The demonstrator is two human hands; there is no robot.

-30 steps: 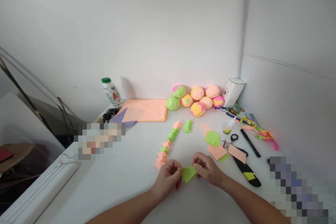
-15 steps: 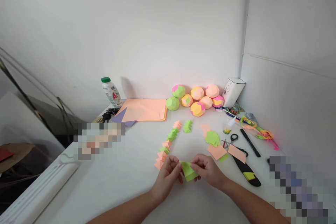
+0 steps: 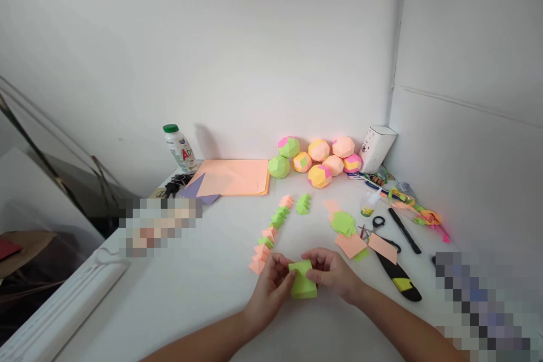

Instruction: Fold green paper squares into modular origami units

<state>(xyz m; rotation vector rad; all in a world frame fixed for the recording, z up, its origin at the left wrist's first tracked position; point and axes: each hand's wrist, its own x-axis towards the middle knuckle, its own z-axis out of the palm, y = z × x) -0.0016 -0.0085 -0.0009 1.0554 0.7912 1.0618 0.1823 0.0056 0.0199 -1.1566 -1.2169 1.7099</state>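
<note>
1. Head view: the green paper (image 3: pixel 302 285) has just swung squarer, near the row's (image 3: pixel 269 233) closest end, to its right; folding looks unfinished.
2. Left hand (image 3: pixel 274 287), fingers curled, pinches the left edge!
3. Right hand (image 3: pixel 334 275), loosely curled, grips the right edge, thumb on top.

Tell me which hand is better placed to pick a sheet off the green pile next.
Right hand, probably: the green pile lies just ahead of it, while the left hand is farther off and would have to reach across. Both hands touch the green paper.
</note>
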